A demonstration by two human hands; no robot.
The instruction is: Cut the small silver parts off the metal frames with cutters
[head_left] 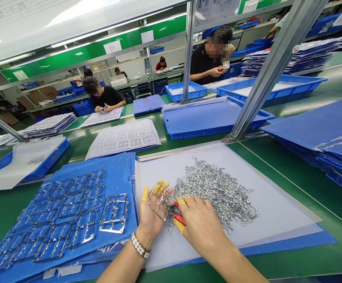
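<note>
A pile (215, 192) of metal links lies on a white sheet (277, 204) on the green counter (268, 161). At the pile's near left edge, the left hand (151, 216) is palm up, fingers half curled, holding a wire frame (159, 201). The right hand (201, 218), over the pile's near side, is closed on a red tool (179, 219); its tip is too hidden to tell whether it touches the frame. Left of the pile, more frames (114, 214) lie on a blue board (118, 169). Behind the pile sits a blue tray (188, 135).
</note>
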